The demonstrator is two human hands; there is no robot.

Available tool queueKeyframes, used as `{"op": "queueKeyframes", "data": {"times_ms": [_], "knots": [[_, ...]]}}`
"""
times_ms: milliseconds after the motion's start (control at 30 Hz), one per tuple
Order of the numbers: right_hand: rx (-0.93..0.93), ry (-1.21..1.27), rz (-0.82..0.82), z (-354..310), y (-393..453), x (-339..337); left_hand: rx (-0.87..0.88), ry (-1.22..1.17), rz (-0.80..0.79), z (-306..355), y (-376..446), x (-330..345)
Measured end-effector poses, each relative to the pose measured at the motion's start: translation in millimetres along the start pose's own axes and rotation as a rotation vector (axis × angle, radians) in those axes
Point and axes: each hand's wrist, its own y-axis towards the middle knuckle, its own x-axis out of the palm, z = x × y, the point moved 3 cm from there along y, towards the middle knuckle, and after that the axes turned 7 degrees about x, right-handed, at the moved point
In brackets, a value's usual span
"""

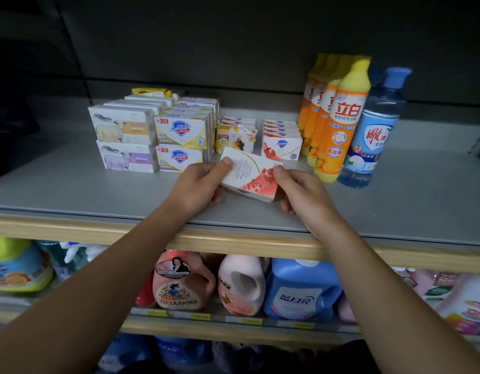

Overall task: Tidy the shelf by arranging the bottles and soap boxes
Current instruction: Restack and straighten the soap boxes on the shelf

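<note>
A white soap box with a red pomegranate print (251, 176) is held tilted just above the grey shelf (71, 190), near its front middle, gripped from both ends. The left hand (198, 186) pinches its left end, thumb on the top face and fingers curled underneath; the right hand (298, 188) pinches the right end the same way, thumb pressed on the red corner. At 12 o'clock from the held box, touching or nearly so, sits a small pink-and-yellow gift-style soap pack (236, 139) with more flat boxes behind it. At 1 o'clock stands a row of matching red-and-white soap boxes (281, 143), set one behind another. At 10 o'clock are two stacked rows of yellow Safeguard boxes (182, 141), and just to their left, touching, two stacked rows of white boxes printed with a sheep (124, 139). At 2 o'clock a line of orange dish-soap bottles with yellow tops (341, 117) runs back toward the rear panel, and a clear blue bottle with a blue cap (373, 130) stands upright just beside the front one, on its right. Below the wooden shelf edge, at 6 o'clock, a pink detergent jug (179, 287), a pale pink jug (241, 284) and a blue jug (301, 290) stand side by side on the lower shelf.
</note>
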Motion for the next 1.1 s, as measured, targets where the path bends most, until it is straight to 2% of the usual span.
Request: {"op": "queueKeyframes", "data": {"times_ms": [233,400,533,733,900,1100], "knots": [[-0.075,0.054,-0.051,-3.9,-5.4,-1.4,0.152,0.041,0.007,5.3,-1.9,-0.4],[-0.075,0.246,-0.199,-6.2,-5.6,1.7,0.202,-0.224,-0.075,12.3,-6.4,-2.8],[-0.029,0.363,-0.183,-5.1,-3.8,0.6,0.208,-0.242,-0.127,12.1,-8.9,-0.8],[-0.041,0.286,-0.114,1.8,2.9,0.9,0.196,-0.293,-0.187,5.0,-4.9,-1.2],[-0.106,0.205,-0.062,4.8,2.9,1.2,0.113,-0.274,-0.102,1.9,-2.6,0.2],[-0.207,0.054,-0.059,0.1,0.3,3.2,0.216,-0.216,-0.021,8.3,-5.1,-1.5]]}}
